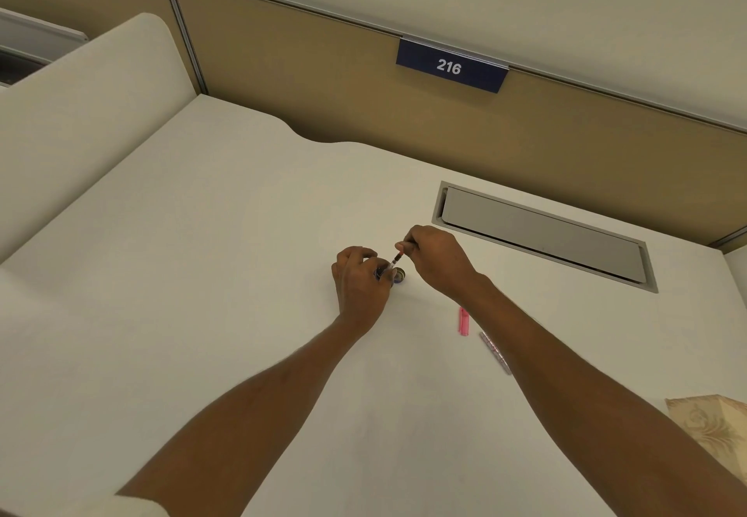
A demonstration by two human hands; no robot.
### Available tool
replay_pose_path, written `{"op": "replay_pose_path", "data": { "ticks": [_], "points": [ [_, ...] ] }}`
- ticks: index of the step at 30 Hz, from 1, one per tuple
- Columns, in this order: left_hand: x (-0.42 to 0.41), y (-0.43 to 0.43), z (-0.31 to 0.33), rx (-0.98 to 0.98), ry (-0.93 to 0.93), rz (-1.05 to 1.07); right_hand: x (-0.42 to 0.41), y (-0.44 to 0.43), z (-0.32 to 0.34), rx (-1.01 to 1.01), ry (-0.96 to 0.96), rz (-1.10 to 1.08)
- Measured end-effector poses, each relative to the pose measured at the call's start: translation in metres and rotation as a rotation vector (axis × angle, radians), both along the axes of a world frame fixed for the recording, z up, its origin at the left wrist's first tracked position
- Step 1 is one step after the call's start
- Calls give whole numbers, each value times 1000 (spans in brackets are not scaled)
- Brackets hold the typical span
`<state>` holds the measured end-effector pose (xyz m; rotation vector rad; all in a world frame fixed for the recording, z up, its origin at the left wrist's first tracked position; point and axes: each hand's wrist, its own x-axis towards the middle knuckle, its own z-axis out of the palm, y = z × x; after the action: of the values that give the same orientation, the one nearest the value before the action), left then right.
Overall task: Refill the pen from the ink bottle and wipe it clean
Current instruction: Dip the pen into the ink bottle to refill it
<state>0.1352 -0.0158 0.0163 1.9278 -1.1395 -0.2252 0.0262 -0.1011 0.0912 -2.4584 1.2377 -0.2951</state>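
Observation:
A small dark ink bottle (382, 272) stands on the white desk (226, 257), mostly hidden by my left hand (361, 282), whose fingers curl round it. My right hand (437, 257) pinches the top end of a thin pen part (397, 259) that slants down into the bottle's mouth. Just right of the bottle lies a small round cap (400, 274). A pink pen cap (463, 320) and a slim silvery pen barrel (495, 352) lie on the desk under my right forearm.
A patterned beige cloth (711, 427) lies at the desk's right edge. A grey cable hatch (541, 235) is set into the desk behind my hands. A tan partition with a blue "216" sign (450, 66) closes the back; a white divider (81, 120) stands at left.

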Motion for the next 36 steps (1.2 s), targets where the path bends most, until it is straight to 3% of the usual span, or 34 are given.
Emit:
{"op": "replay_pose_path", "data": {
  "ticks": [13, 18, 36],
  "points": [
    [-1, 0, 1, -5, 5, -2, 6, 4, 9, -185, 193, 6],
    [-1, 0, 1, -16, 12, -8, 9, 5, 12, -159, 232, 3],
    [-3, 3, -2, 12, -9, 26, -2, 3, -1, -4, 1, 85]
  ]
}}
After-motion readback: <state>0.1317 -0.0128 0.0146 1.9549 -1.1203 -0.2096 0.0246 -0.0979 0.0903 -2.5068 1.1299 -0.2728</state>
